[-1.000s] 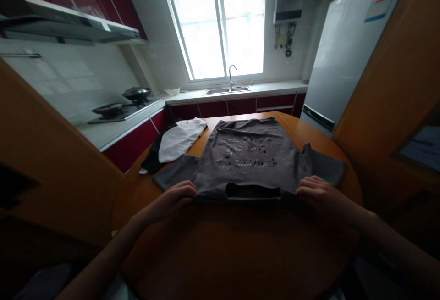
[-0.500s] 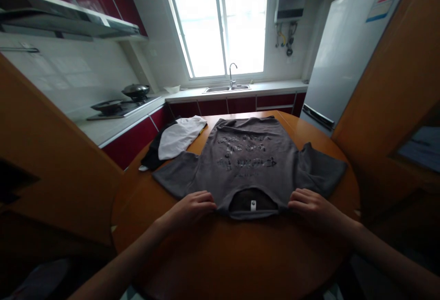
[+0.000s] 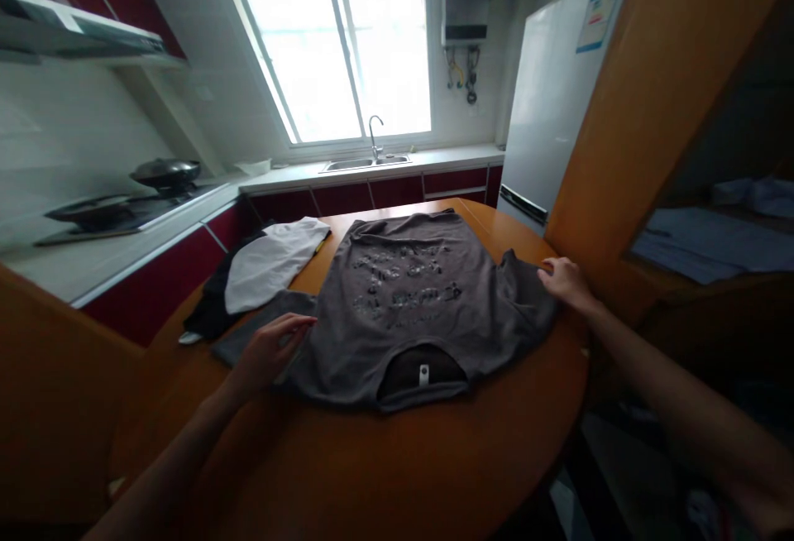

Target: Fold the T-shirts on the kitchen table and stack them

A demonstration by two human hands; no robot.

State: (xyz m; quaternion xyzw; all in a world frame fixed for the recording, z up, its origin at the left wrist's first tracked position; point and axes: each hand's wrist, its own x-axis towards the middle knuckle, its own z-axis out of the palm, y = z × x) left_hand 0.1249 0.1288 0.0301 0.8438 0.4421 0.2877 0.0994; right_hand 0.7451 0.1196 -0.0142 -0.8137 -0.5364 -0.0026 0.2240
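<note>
A dark grey T-shirt [image 3: 403, 309] lies spread face up on the round wooden table [image 3: 397, 475], its neckline towards me and dark shiny lettering across its front. At the left side of the shirt, where sleeve meets body, my left hand [image 3: 273, 347] has its fingertips drawn together on the fabric. My right hand [image 3: 566, 283] pinches the outer end of the sleeve on the right. A small white label [image 3: 424, 374] shows inside the collar. Part of the left sleeve is hidden behind my left hand.
White cloth [image 3: 266, 264] and black cloth [image 3: 208, 305] lie bunched at the table's left. Beyond stand a counter with a sink [image 3: 365, 163], a stove with a lidded pan [image 3: 165, 173], and a fridge [image 3: 546, 102]. Wooden panels [image 3: 620, 144] flank the table.
Both hands have left the shoulders beside the collar and moved outwards, the left to the sleeve's base, the right to the sleeve's end. The camera view has turned right.
</note>
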